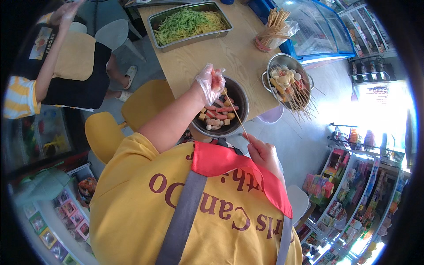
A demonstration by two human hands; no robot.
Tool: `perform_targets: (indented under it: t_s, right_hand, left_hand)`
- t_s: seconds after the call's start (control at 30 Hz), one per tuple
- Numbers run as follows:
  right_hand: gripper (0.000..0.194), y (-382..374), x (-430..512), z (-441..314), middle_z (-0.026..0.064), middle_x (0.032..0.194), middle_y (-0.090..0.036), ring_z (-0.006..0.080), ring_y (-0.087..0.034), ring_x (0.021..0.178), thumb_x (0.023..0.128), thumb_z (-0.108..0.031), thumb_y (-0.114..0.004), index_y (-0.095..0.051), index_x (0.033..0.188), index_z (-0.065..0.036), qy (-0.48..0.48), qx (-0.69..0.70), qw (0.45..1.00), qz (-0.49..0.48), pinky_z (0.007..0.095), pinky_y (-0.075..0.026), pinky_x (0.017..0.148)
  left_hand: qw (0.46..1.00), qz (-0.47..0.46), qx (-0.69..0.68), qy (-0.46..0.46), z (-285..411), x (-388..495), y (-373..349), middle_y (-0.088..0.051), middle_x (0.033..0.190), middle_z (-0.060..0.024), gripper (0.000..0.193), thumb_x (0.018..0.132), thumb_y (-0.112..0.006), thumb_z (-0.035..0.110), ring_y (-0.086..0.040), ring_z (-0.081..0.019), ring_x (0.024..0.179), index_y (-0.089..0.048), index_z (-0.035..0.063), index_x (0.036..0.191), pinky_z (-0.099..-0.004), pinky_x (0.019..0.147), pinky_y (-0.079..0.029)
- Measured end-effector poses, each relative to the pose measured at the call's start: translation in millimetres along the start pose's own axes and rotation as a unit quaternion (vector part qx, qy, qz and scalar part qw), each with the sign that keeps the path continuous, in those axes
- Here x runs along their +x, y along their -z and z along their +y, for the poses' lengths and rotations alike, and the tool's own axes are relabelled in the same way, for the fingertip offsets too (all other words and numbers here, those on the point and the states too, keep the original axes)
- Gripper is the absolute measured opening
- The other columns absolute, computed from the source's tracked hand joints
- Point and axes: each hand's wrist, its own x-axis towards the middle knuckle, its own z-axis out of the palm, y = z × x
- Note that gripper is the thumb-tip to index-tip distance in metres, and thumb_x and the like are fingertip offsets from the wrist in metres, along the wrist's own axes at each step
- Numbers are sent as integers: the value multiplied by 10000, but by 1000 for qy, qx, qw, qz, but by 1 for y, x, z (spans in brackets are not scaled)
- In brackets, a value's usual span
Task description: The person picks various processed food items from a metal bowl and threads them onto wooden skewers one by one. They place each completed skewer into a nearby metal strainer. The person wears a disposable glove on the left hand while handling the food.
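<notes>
My left hand (pixel 211 82), in a clear plastic glove, is closed around a reddish piece of food at the upper end of a thin wooden skewer (pixel 237 116). Bare, my right hand (pixel 263 151) pinches the skewer's lower end. Below my left hand, a round metal bowl (pixel 244 119) holds sausages, crab sticks, tofu-like cubes and balls. To the right, a two-handled metal pot (pixel 270 63) contains many filled skewers with their sticks pointing outward. A bundle of bare wooden skewers (pixel 276 25) stands in a container behind it.
A steel tray (pixel 192 40) of shredded green and yellow vegetables lies on the wooden table (pixel 175 66). A blue-framed glass display case (pixel 318 29) borders the table at upper right. Yellow chairs (pixel 102 134) stand at left, where another person is. Stocked shelves (pixel 344 198) fill the lower right.
</notes>
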Motion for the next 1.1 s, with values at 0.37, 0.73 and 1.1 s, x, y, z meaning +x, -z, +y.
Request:
perform_targets:
  t_s: [0.37, 0.73, 1.1]
  right_hand:
    - [322, -8, -12, 3, 182, 675, -578, 330, -595, 608, 830, -105, -531, -589, 1143, -64, -31, -4, 999, -4, 374, -467, 550]
    - [314, -14, -13, 7, 193, 679, -574, 331, -592, 606, 844, -122, -522, -595, 1146, -78, -46, 0, 999, 10, 374, -465, 545]
    - [306, -17, -10, 4, 198, 688, -585, 339, -600, 619, 846, -118, -517, -598, 1138, -78, -61, 7, 998, 23, 385, -471, 560]
  left_hand:
    - [999, 21, 31, -18, -12, 1, -2, -481, 539, -8, 206, 892, -446, 277, -483, -138, 459, -489, 88, 820, -230, 400, -430]
    - [993, 40, 57, -94, -27, 3, -7, -489, 568, -35, 197, 879, -456, 263, -483, -168, 429, -442, 110, 756, -266, 394, -403]
    - [987, 3, 87, -137, -38, -6, -14, -488, 576, -39, 269, 918, -469, 348, -479, -186, 451, -455, 120, 776, -308, 432, -390]
